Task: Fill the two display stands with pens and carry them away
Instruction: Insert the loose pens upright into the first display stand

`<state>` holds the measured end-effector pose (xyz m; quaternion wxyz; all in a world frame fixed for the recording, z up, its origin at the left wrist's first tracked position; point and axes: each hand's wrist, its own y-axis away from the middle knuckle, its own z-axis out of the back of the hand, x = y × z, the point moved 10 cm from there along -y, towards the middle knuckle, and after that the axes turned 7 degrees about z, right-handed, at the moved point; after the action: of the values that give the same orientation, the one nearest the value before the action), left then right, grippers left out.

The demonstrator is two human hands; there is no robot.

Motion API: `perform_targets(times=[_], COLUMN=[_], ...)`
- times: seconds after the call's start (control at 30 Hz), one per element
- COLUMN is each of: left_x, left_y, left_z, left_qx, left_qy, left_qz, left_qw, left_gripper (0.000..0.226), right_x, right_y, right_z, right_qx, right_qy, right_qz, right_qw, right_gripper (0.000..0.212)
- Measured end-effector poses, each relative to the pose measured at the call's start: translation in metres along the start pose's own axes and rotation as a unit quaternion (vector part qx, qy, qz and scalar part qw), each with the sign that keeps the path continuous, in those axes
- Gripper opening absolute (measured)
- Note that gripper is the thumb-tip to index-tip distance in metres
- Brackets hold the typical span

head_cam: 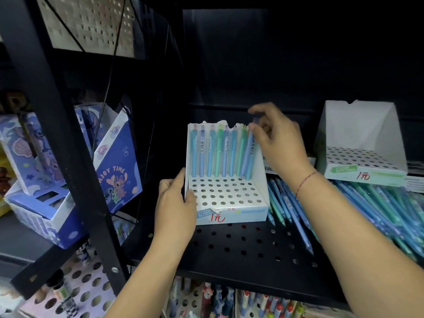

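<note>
Centrally, the white display stand (229, 198) sits on the black perforated shelf (241, 246), a row of blue and green pens (212, 152) standing along its twelve-o'clock edge. The left hand (176, 196) grips the stand's nine-o'clock wall, thumb curled inside, while the right hand (277, 143) pinches the top of the tilted pen (249, 154) at the row's three-o'clock end. Off at three o'clock stands the second stand (362, 157), loose pens (371, 210) heaped at its six o'clock.

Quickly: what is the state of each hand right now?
Left hand: closed on the left wall of the near display stand.
Right hand: pinching the top of a pen in its back row.
</note>
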<state>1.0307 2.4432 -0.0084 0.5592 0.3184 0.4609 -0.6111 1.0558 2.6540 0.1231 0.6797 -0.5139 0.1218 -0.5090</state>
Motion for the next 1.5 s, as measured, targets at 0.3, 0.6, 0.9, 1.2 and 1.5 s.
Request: perform_targets(times=[0.3, 0.6, 0.9, 1.2, 1.5], left_x=[0.0, 0.004, 0.006, 0.017, 0.024], left_y=[0.003, 0.004, 0.0, 0.0, -0.001], left_z=[0.001, 0.003, 0.028, 0.026, 0.025], left_qx=[-0.009, -0.018, -0.059, -0.037, -0.028], left_qy=[-0.032, -0.008, -0.064, 0.003, 0.026], left_qz=[0.0, 0.022, 0.015, 0.03, 0.048], left_qw=[0.999, 1.0, 0.996, 0.999, 0.998], left_gripper=[0.053, 0.073, 0.046, 0.039, 0.038], right_x=[0.001, -0.003, -0.062, -0.101, -0.095], right_y=[0.001, 0.003, -0.002, 0.087, 0.102], right_z=[-0.013, -0.022, 0.018, -0.008, -0.026], right_qx=[0.032, 0.085, 0.186, 0.502, 0.511], right_qy=[0.03, 0.095, 0.032, 0.316, 0.248], right_qz=[0.016, 0.001, -0.206, -0.234, -0.246], right_qw=[0.999, 0.992, 0.96, 0.771, 0.785], right_gripper=[0.025, 0.032, 0.027, 0.05, 0.051])
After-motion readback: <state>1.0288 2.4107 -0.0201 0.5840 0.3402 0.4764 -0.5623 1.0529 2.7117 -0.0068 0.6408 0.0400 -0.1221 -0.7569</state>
